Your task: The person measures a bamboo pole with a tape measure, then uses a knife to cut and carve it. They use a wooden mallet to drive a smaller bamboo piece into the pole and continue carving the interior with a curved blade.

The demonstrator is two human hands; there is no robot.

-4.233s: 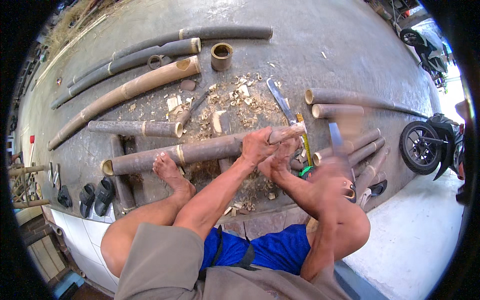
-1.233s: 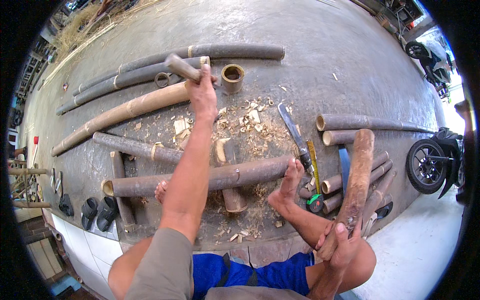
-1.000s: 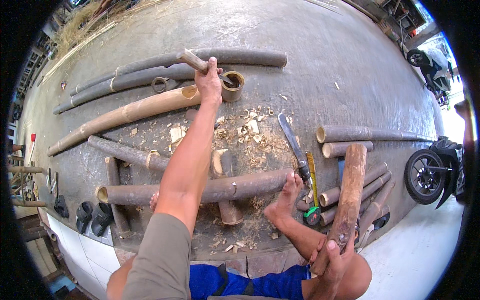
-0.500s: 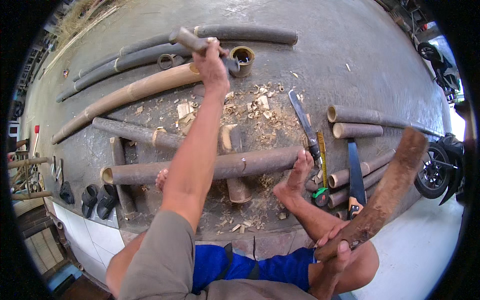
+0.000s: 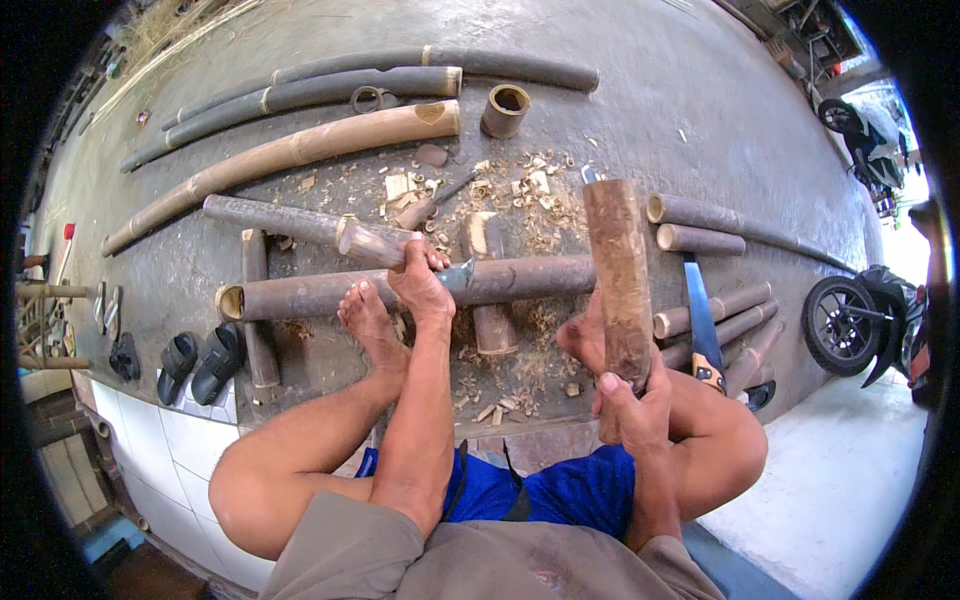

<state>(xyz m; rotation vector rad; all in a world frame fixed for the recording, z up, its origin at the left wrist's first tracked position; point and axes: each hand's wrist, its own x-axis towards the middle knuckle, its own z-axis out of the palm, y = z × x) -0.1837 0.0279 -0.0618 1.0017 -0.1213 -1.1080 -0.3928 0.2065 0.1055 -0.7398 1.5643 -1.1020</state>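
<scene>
My left hand (image 5: 420,280) grips a chisel by its thick wooden handle (image 5: 372,243). Its short metal blade (image 5: 457,274) points right, over the dark bamboo pole (image 5: 530,279) lying crosswise before me; whether it touches cannot be told. My right hand (image 5: 640,400) is wrapped round the lower end of a stout wooden club (image 5: 622,270), held raised above my right leg. The pole rests on shorter bamboo pieces (image 5: 496,328), and my left foot (image 5: 372,325) is against it. The club hides the pole's right end and most of a long knife (image 5: 588,175).
Wood shavings (image 5: 540,185) and a second handled tool (image 5: 425,208) lie beyond the pole. Long bamboo poles (image 5: 300,145) and a bamboo cup (image 5: 505,110) are farther off. At right are a handsaw (image 5: 702,320) and cut bamboo lengths (image 5: 700,240); black sandals (image 5: 215,360) sit left.
My left hand has brought the chisel back from the far poles to the near pole. The club has swung left and now stands more upright in my right hand. My left foot shows more fully.
</scene>
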